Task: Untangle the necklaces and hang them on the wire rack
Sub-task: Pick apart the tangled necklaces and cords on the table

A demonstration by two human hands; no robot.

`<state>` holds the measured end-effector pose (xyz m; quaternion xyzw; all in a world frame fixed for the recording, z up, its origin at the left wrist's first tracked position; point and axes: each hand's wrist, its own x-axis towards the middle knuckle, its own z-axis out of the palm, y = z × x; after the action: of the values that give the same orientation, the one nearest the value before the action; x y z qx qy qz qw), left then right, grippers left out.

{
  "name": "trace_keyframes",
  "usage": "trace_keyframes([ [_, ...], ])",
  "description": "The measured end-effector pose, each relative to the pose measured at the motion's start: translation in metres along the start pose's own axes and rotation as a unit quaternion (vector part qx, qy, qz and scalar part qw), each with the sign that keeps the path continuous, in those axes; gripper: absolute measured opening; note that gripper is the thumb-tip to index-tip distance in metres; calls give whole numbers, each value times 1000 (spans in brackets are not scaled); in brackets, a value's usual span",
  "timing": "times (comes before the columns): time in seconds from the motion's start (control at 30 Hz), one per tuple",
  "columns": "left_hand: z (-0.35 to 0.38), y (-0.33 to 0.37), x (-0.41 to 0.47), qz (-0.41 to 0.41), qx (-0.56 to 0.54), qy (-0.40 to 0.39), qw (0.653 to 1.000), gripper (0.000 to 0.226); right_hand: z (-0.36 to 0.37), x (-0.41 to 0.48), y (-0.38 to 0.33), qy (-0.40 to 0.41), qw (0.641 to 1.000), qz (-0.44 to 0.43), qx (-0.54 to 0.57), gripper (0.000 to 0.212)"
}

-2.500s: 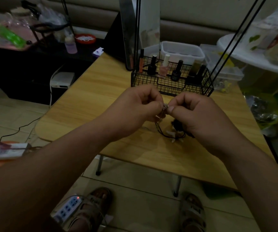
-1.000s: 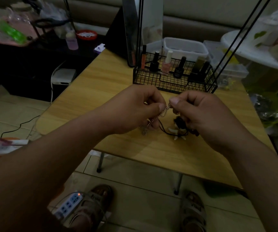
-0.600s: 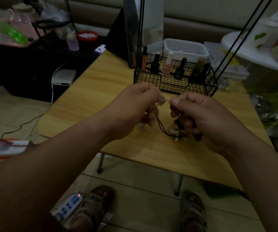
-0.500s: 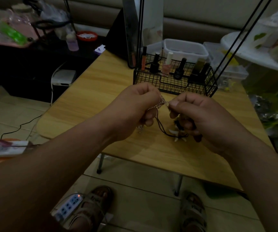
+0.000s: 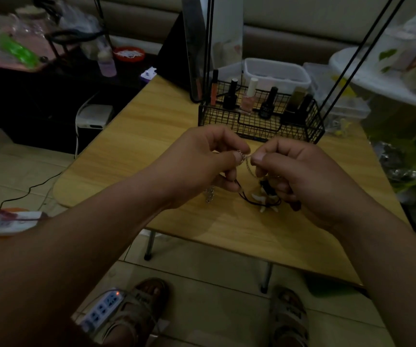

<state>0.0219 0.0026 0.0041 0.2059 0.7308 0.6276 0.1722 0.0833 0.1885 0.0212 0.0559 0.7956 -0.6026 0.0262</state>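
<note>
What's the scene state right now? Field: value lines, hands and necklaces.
left hand: pinching the thin silver chain necklace
right hand: pinching the same chain, close beside the left fingertips
black cord necklace with pale tooth pendants: tangled, partly lying on the light wooden table
black wire rack: behind the hands, holds nail polish bottles
necklaces hung: none visible

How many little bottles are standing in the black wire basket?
6 that I can make out in the black wire basket: a thin orange tube at the left, a black bottle, a pink one, another black, then two dark ones at the right. More may hide.
</note>
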Motion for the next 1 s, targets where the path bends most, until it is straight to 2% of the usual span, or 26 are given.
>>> trace_keyframes([
  [0.1, -1, 1, -2, 25, 16, 15, 999, 6, -1, 2, 0, -3, 999, 31, 40, 15],
  [0.3, 1, 0, -3, 46, -20, 43, 998, 4, -4, 3, 1, -50, 994, 71, 70, 10],
  [0.47, -5, 1, -2, -1, -99, 9, 995, 7, -5, 3, -1, -50, 992, 72, 95, 9],
  [0.6, -7, -1, -2, -30, -145, -28, 989, 17, -4, 4, -1, -32, 980, 72, 185, 7],
  [0.7, -1, -3, -3, -39, -198, -31, 979, 19, -2, 4, 0, -35, 972, 89, 215, 16],
  [0.83, 2, -3, -3, -40, -225, -10, 974, 17, 0, 2, 1, -52, 988, 70, 128, 18],
  [1.0, 1, -3, -2, -21, -183, 4, 983, 12, 2, -4, -1, -4, 1000, -1, -30, 8],
])
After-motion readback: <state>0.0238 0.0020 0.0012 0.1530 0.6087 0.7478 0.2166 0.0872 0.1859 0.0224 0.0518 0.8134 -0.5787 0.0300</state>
